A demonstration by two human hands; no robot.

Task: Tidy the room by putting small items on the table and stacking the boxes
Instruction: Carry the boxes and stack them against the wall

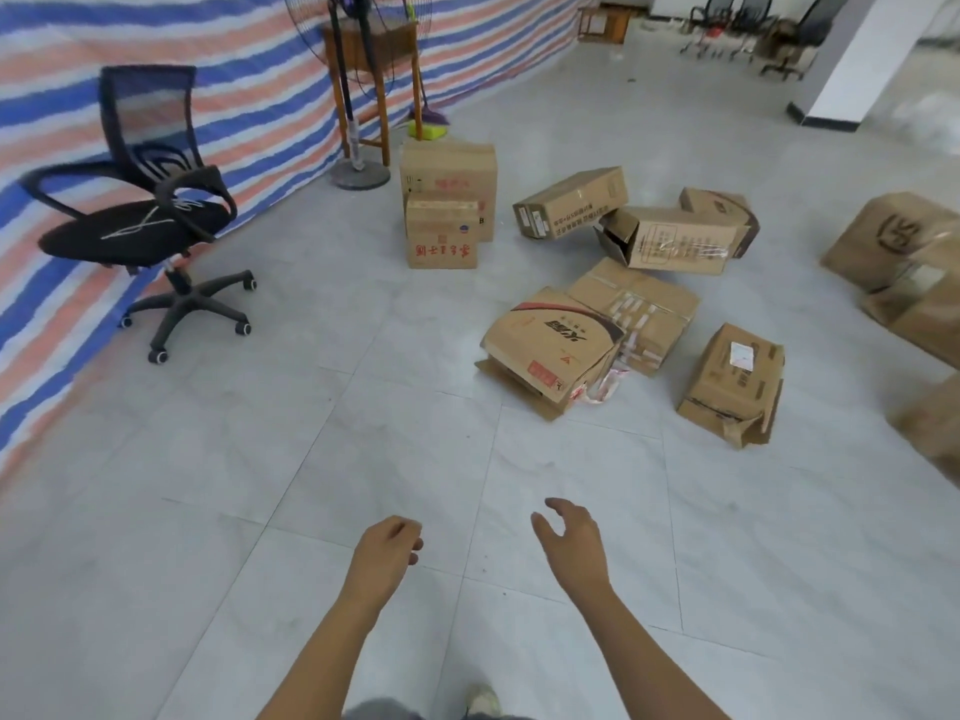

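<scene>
Boxes (pixel 597 304) scattered — hands (pixel 389 545) empty

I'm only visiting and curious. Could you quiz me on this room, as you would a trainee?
1. True or false: the left hand and right hand hold nothing.
2. In this view the chair stands: A) left of the boxes; B) right of them; C) on top of them.
3. Fill the gap: most boxes lie scattered on the tiled ____.
Key: 1 true; 2 A; 3 floor.
</scene>
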